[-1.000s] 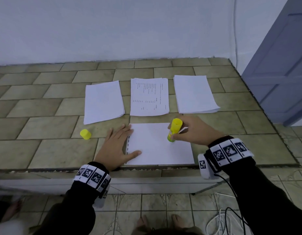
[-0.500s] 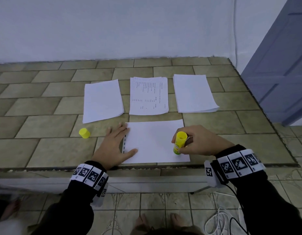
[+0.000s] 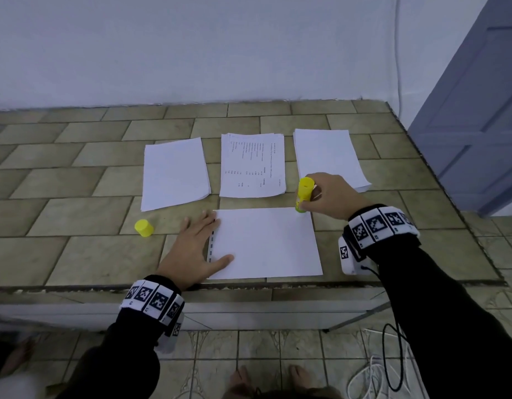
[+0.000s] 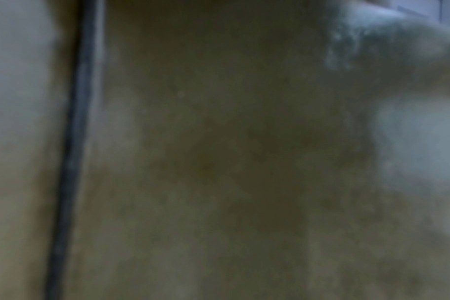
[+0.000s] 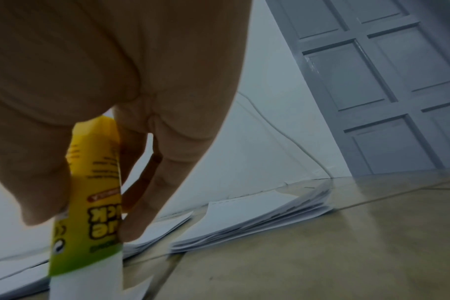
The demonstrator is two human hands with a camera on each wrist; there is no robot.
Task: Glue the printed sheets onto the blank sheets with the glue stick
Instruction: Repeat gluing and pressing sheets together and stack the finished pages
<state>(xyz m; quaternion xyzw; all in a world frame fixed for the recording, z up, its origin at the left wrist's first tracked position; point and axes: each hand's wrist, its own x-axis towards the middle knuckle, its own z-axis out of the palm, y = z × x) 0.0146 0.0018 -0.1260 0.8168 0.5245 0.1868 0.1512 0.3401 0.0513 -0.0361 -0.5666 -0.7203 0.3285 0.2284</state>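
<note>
A white sheet (image 3: 266, 243) lies face down near the table's front edge, a dashed print line showing along its left side. My left hand (image 3: 201, 243) rests flat on that left edge, fingers straight. My right hand (image 3: 325, 197) grips the yellow glue stick (image 3: 304, 197), uncapped end down on the sheet's far right corner. In the right wrist view the glue stick (image 5: 90, 203) is pinched between thumb and fingers (image 5: 152, 182). Behind lie a blank stack (image 3: 175, 172), a printed stack (image 3: 251, 164) and another blank stack (image 3: 329, 156). The left wrist view is dark and blurred.
The yellow cap (image 3: 144, 228) stands on the tiled table (image 3: 76, 246) left of my left hand. A grey door (image 3: 479, 110) is at the right. White and black cables (image 3: 387, 375) lie on the floor below the table edge.
My right hand has carried the glue stick from the sheet's near right corner up to its far right corner. The left hand has stayed flat on the left edge.
</note>
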